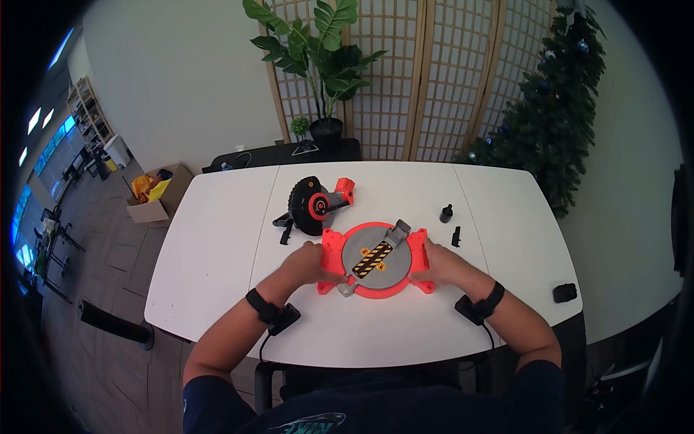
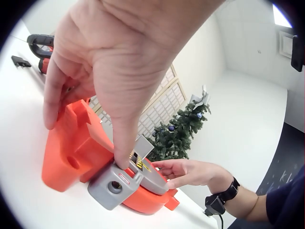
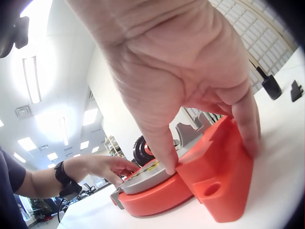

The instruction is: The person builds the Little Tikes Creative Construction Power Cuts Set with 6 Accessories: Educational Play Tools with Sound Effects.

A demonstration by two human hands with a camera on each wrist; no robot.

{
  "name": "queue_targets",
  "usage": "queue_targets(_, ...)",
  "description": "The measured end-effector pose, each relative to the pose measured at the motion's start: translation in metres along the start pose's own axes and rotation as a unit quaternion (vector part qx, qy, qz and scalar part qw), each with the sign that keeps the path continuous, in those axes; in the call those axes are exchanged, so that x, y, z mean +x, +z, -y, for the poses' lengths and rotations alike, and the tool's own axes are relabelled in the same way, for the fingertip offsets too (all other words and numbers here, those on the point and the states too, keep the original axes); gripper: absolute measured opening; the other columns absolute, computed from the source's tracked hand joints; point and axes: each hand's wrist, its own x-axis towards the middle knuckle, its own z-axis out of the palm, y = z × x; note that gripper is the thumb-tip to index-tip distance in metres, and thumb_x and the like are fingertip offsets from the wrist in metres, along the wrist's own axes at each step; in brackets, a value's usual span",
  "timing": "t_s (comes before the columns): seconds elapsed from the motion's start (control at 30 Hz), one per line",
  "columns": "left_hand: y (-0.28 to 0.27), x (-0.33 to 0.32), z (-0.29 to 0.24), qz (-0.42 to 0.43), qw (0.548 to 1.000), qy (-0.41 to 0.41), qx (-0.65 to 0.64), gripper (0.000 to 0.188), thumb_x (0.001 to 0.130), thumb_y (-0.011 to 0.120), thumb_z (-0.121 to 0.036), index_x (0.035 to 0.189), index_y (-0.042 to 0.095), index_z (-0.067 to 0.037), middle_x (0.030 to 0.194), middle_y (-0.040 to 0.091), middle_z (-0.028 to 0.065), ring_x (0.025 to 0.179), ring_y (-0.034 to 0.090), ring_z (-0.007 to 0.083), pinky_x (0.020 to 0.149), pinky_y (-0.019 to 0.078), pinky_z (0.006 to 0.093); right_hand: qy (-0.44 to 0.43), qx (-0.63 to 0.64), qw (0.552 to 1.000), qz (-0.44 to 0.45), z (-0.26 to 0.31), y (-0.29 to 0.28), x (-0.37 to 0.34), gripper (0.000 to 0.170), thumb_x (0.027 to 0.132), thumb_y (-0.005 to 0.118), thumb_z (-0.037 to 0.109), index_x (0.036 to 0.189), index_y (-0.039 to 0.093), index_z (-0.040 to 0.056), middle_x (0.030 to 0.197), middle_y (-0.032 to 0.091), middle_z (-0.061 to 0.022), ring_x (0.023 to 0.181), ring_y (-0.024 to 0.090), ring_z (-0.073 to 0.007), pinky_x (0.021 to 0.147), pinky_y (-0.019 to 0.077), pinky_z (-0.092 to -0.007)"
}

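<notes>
A red-and-gray miter saw base (image 1: 396,268) sits on the white counter (image 1: 210,239) in front of the person, a yellow-and-black striped label (image 1: 371,260) across its round turntable. At its 9 o'clock the left hand (image 1: 301,265) pinches one red flange; at 3 o'clock the right hand (image 1: 444,263) pinches the other. Each grip is spread just enough to span its flange, thumb inside, fingers outside. The black-and-red saw head (image 1: 309,207) lies near, between 10 and 11 o'clock. Toward 2 o'clock are a black threaded knob (image 1: 446,214) and a small black clip (image 1: 456,236). Well apart, just past 3 o'clock, sits a black boxy object (image 1: 564,292).
</notes>
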Motion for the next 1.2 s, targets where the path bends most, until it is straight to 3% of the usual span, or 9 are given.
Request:
queue_targets(0.23, -0.001, 0.007, -0.004, -0.012, 1.0, -0.004, 0.014, 0.088, 0.055, 0.084, -0.066, 0.105, 0.066, 0.004, 0.102, 0.064, 0.0231, 0.091, 0.066, 0.0318, 0.077, 0.0556, 0.0387, 0.034, -0.043, 0.998, -0.014, -0.001, -0.002, 0.01, 0.101, 0.069, 0.081, 0.046, 0.132, 0.037, -0.0197, 0.107, 0.06, -0.0291, 0.094, 0.067, -0.0362, 0.077, 0.0556, -0.0379)
queue_targets(0.3, -0.003, 0.007, -0.008, -0.002, 1.0, -0.006, 0.026, 0.098, 0.059, 0.084, -0.067, 0.123, 0.06, 0.004, 0.11, 0.062, 0.0236, 0.1, 0.065, 0.0347, 0.083, 0.0541, 0.0402, 0.032, -0.045, 0.998, -0.015, -0.002, -0.003, 0.012, 0.101, 0.068, 0.081, 0.046, 0.132, 0.037, -0.0195, 0.106, 0.06, -0.0288, 0.094, 0.067, -0.0359, 0.076, 0.0557, -0.0379)
queue_targets(0.37, -0.002, 0.008, -0.008, -0.004, 1.0, -0.005, 0.024, 0.097, 0.06, 0.084, -0.066, 0.123, 0.06, 0.004, 0.111, 0.062, 0.0237, 0.101, 0.065, 0.0351, 0.084, 0.0542, 0.0406, 0.052, -0.061, 0.996, -0.028, 0.002, -0.005, 0.012, 0.081, 0.072, 0.081, 0.038, 0.123, 0.045, -0.0129, 0.104, 0.065, -0.0239, 0.091, 0.068, -0.0313, 0.077, 0.0557, -0.0361)
queue_targets(0.63, -0.007, 0.009, -0.013, -0.021, 0.999, -0.008, -0.03, 0.096, 0.061, 0.087, -0.06, 0.129, 0.057, 0.003, 0.119, 0.06, 0.0257, 0.107, 0.064, 0.036, 0.088, 0.0536, 0.04, 0.014, 0.015, 1.0, -0.012, -0.013, -0.005, 0.021, 0.095, 0.073, 0.079, 0.043, 0.135, 0.036, -0.0139, 0.114, 0.059, -0.0293, 0.102, 0.066, -0.0359, 0.082, 0.0555, -0.0387)
queue_targets(0.73, -0.007, 0.009, -0.012, -0.005, 0.999, -0.02, -0.045, 0.109, 0.058, 0.09, -0.054, 0.141, 0.045, 0.0, 0.134, 0.051, 0.027, 0.124, 0.055, 0.0377, 0.098, 0.0506, 0.0402, 0.02, -0.032, 0.999, -0.038, -0.004, -0.006, 0.017, 0.1, 0.075, 0.079, 0.045, 0.141, 0.031, -0.0127, 0.126, 0.053, -0.0306, 0.114, 0.06, -0.0371, 0.092, 0.0526, -0.0397)
queue_targets(0.8, -0.001, 0.01, -0.004, -0.058, 0.998, 0.033, -0.009, 0.124, 0.055, 0.094, -0.047, 0.151, 0.028, -0.004, 0.15, 0.033, 0.0244, 0.138, 0.04, 0.0393, 0.108, 0.0445, 0.043, 0.026, -0.089, 0.993, -0.069, 0.005, -0.009, 0.013, 0.103, 0.076, 0.08, 0.046, 0.144, 0.029, -0.0122, 0.133, 0.05, -0.0307, 0.121, 0.057, -0.0374, 0.097, 0.0504, -0.0402)
queue_targets(1.0, -0.026, 0.014, -0.009, 0.04, 0.995, 0.083, 0.03, 0.134, 0.05, 0.097, -0.039, 0.154, 0.019, -0.008, 0.159, 0.018, 0.0186, 0.143, 0.031, 0.0404, 0.113, 0.0399, 0.046, -0.071, -0.096, 0.987, -0.112, 0.015, -0.022, 0.022, 0.087, 0.084, 0.074, 0.037, 0.151, 0.03, 0.0022, 0.142, 0.045, -0.0242, 0.129, 0.051, -0.0349, 0.108, 0.0428, -0.0386)
queue_targets(1.07, -0.028, 0.018, -0.008, 0.058, 0.994, 0.082, 0.04, 0.135, 0.049, 0.097, -0.038, 0.155, 0.018, -0.009, 0.159, 0.018, 0.0192, 0.143, 0.031, 0.0407, 0.113, 0.0404, 0.0459, -0.085, -0.108, 0.986, -0.098, 0.016, -0.023, 0.029, 0.072, 0.089, 0.069, 0.034, 0.149, 0.037, 0.0114, 0.136, 0.051, -0.0201, 0.124, 0.054, -0.0345, 0.1, 0.048, -0.0403)
queue_targets(1.2, -0.022, 0.03, -0.002, 0.082, 0.99, 0.085, 0.073, 0.141, 0.047, 0.097, -0.037, 0.156, 0.013, -0.009, 0.16, 0.015, 0.0212, 0.141, 0.035, 0.0423, 0.11, 0.0432, 0.045, -0.091, -0.133, 0.984, -0.071, 0.026, -0.027, 0.04, 0.058, 0.092, 0.066, 0.031, 0.143, 0.045, 0.0119, 0.125, 0.058, -0.0182, 0.116, 0.058, -0.0329, 0.095, 0.0496, -0.0403)
